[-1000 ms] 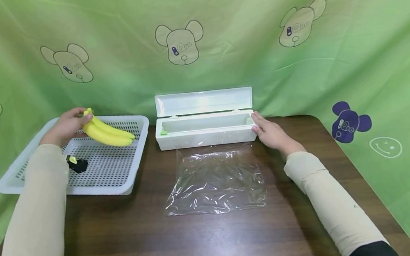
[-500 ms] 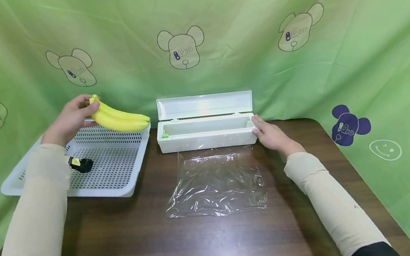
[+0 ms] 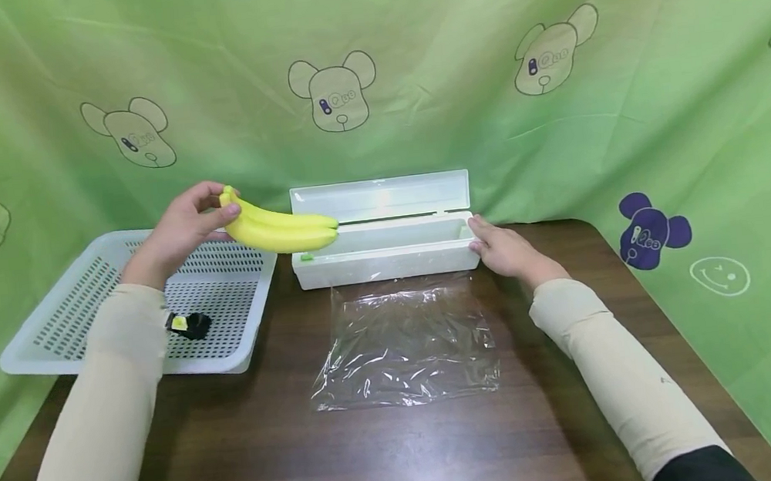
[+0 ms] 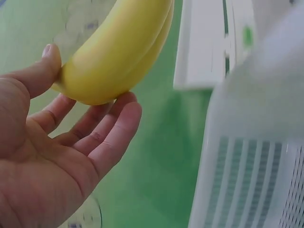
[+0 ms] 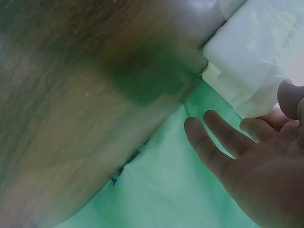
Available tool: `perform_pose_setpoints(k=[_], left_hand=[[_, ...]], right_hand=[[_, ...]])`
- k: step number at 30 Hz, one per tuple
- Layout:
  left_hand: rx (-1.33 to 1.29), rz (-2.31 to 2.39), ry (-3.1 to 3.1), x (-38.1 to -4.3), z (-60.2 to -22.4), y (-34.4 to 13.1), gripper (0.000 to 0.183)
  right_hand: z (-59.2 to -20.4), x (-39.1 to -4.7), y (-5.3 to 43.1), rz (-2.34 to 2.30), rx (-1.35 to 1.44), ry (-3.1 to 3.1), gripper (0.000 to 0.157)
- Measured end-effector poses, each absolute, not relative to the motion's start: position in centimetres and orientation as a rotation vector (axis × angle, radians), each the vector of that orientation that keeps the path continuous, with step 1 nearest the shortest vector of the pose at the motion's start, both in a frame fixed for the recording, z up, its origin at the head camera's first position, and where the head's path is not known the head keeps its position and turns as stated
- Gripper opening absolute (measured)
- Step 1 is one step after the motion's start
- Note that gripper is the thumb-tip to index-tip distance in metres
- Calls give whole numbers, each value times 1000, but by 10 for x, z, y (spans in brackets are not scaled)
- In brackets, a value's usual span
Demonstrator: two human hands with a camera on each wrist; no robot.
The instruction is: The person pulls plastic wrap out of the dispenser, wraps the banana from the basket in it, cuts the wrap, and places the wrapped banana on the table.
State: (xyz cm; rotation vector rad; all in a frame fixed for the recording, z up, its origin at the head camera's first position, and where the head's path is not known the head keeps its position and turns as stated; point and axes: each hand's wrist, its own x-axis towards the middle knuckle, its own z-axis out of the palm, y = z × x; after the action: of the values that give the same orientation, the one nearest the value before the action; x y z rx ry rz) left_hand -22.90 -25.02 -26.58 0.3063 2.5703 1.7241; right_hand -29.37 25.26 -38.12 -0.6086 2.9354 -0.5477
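Note:
My left hand [image 3: 185, 227] pinches a bunch of yellow bananas [image 3: 280, 231] at the stem end, thumb on the near side. The bananas hang in the air to the right of the basket, their tips overlapping the left part of a long white box [image 3: 388, 263] in the head view. The box's translucent lid [image 3: 381, 198] stands raised at the back. My right hand [image 3: 508, 250] rests against the box's right end with thumb and fingertips; in the right wrist view its outer fingers [image 5: 206, 145] stretch out free of the box.
A white perforated basket [image 3: 40, 347] at the left holds a small black item with a yellow patch [image 3: 191, 325]. Clear plastic film [image 3: 406, 354] lies on the brown table [image 3: 406, 455] in front of the box. A green printed cloth [image 3: 405, 6] hangs behind.
My left hand has lifted the bananas up out of the basket and carried them right, toward the white box. My right hand has stayed at the box's end.

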Motion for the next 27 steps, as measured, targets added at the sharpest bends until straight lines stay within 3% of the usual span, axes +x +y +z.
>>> perform_pose_setpoints(k=[6, 12, 19, 27], left_hand=[[356, 1729, 2524, -220, -269, -210, 33], [410, 1608, 2532, -206, -283, -167, 34], [434, 1541, 2463, -200, -324, -123, 31], [399, 1491, 2439, -189, -371, -104, 32]], right_hand=[[-380, -297, 244, -505, -615, 2938, 59], [-378, -295, 233, -523, -588, 2938, 59], [-381, -293, 232, -526, -554, 2935, 59], [-381, -292, 231, -535, -584, 2948, 58]])
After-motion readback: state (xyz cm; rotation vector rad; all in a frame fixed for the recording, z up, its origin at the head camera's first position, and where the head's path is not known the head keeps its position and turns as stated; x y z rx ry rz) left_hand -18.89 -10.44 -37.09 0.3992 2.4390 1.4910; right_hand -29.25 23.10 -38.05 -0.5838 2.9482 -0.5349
